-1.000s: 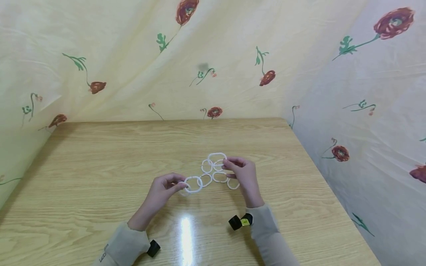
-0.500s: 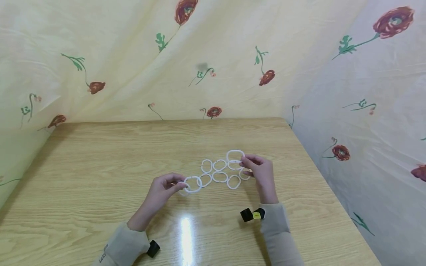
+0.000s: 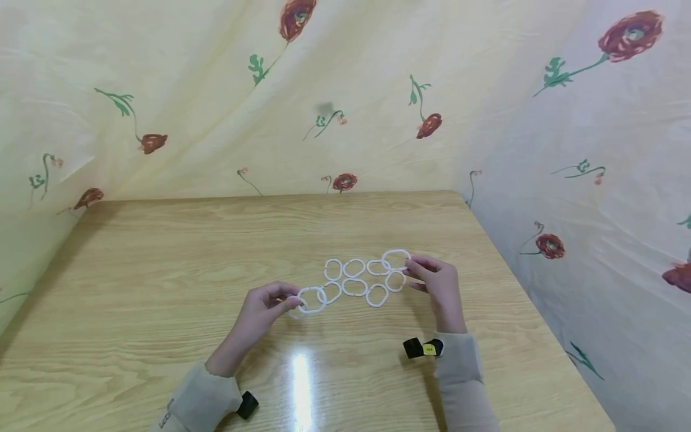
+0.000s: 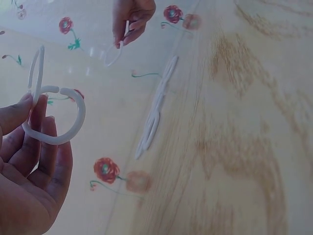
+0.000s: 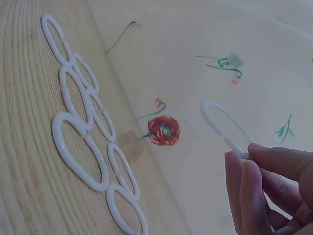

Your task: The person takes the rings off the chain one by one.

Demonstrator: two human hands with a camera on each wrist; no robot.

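Observation:
Between thumb and fingers, my left hand (image 3: pixel 264 307) pinches white plastic split rings. In the left wrist view one ring (image 4: pixel 39 73) stands edge-on, and a second ring (image 4: pixel 81 117) with a narrow gap crosses it. Higher right, my right hand (image 3: pixel 441 289) pinches a single oval split ring (image 5: pixel 204 116) between thumb and fingertips; its small gap shows in the right wrist view. From the head view this ring overlaps the right end of several similar white rings (image 5: pixel 59 142) lying flat on the table in two rough rows between the hands.
The wood-grain table (image 3: pixel 162 252) runs back to a cream cloth (image 3: pixel 216 90) with red flowers, which also hangs along both sides. A bright light reflection lies on the tabletop near the front. Black wrist cameras (image 3: pixel 412 348) sit at both sleeves.
My right hand has moved to the right with its ring, past the rings on the table, and come down slightly at the end. My left hand stays in place with its rings.

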